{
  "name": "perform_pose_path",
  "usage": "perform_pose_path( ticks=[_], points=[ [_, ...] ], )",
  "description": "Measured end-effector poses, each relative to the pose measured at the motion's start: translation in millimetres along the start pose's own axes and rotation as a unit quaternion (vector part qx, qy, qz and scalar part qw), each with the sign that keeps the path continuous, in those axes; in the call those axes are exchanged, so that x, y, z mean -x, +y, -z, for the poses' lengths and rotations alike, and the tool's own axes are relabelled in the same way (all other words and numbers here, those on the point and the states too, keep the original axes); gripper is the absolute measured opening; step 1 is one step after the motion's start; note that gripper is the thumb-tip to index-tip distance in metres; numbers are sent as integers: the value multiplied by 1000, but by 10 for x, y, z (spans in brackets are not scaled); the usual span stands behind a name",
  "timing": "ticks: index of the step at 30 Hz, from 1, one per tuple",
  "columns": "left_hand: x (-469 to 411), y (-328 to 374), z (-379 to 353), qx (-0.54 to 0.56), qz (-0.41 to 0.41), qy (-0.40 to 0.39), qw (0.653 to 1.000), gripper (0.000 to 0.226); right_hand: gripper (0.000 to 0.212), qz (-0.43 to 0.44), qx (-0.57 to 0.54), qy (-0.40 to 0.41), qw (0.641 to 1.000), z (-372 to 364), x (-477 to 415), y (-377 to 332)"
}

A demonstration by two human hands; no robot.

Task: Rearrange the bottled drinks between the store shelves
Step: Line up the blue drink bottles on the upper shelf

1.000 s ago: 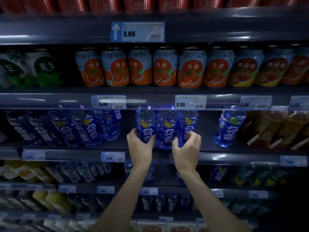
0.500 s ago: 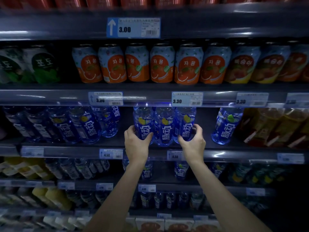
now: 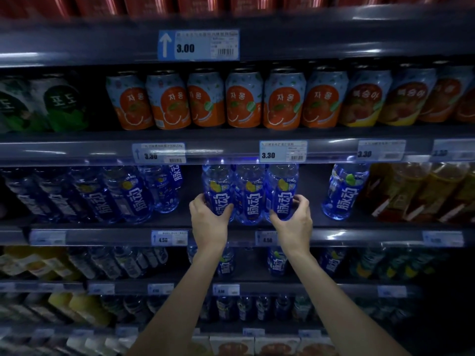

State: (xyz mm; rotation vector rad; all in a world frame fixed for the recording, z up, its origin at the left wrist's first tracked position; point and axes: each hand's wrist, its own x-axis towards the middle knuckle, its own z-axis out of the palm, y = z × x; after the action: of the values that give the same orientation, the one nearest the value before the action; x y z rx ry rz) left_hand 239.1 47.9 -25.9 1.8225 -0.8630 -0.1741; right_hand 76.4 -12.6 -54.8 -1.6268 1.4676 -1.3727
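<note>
Both hands are now spreading wider than a second ago: my left hand (image 3: 209, 222) is wrapping the leftmost of three blue bottles (image 3: 250, 194), and my right hand (image 3: 293, 222) is moving out to cup the rightmost one. I judge that I am bracketing the trio as one block, ready to slide or lift it together. Each hand is half closed, fingers curling behind an outer bottle and thumb lying on its front label; the middle bottle is being squeezed between its neighbours, untouched by either hand. The trio is standing upright on the shelf (image 3: 359, 236), directly below the 3.30 price tag (image 3: 282, 151). To the right of that tag, a single blue bottle (image 3: 343, 192) is standing apart.
</note>
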Motion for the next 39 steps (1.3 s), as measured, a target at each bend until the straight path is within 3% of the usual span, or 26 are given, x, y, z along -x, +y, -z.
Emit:
perform_pose_path(
  ticks=[9, 14, 23, 29, 33, 39],
  points=[
    [248, 129, -51, -58, 40, -1, 998, 81, 66, -12, -11, -51, 999, 167, 6, 66],
    [622, 216, -160, -78, 38, 4, 996, 72, 56, -6, 4, -8, 1000, 361, -14, 124],
    [1156, 358, -657, -109, -25, -67, 991, 62, 44, 18, 17, 98, 995, 778, -271, 261],
    [1371, 469, -1057, -167, -80, -97, 978, 66, 58, 23, 25, 144, 989, 917, -500, 366],
    [1432, 488, -1204, -223, -103, -102, 964, 68, 75, 7, 4, 121, 993, 948, -665, 413],
    [1444, 470, -1243, -297, -115, -107, 942, 69, 79, -2, -3, 122, 993, 922, -777, 411]
  ],
)
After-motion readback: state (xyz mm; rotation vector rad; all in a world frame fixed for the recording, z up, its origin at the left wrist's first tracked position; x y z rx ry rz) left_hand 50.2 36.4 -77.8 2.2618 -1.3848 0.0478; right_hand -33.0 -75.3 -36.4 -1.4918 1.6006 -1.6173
